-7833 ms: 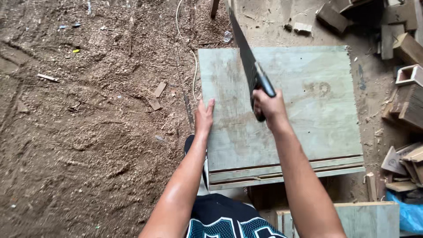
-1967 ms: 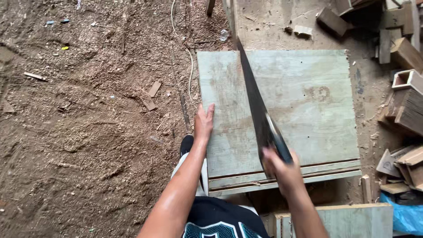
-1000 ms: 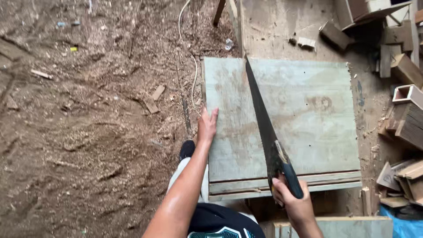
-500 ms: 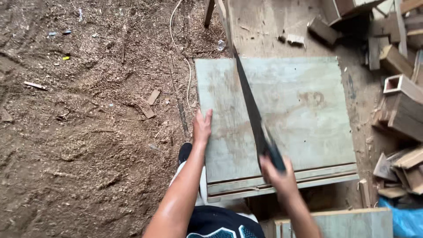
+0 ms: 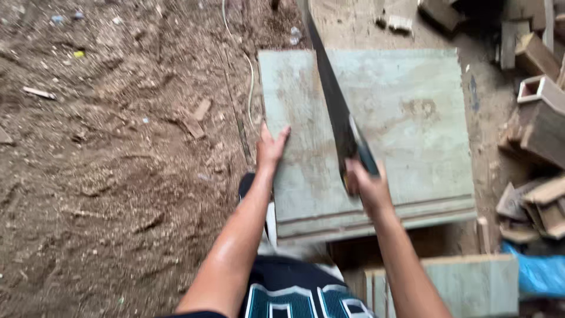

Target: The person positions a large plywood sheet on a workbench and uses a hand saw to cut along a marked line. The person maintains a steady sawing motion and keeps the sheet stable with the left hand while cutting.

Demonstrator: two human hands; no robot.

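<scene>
Head view: right hand grips a dark saw lying across the flat, pale-green board; left hand presses flat on its edge.

- Dirt floor, covered w/ sawdust & wood chips, fills 9 o'clock side.
- Offcut wood blocks piled at 3 o'clock.
- Blue plastic sheet at 4 o'clock.
- Thin white cord near 12 o'clock.
- Flat daylight.

saw: long dark-bladed handsaw, laid diagonally across the board
board: square grey-green plywood panel, lying flat
</scene>
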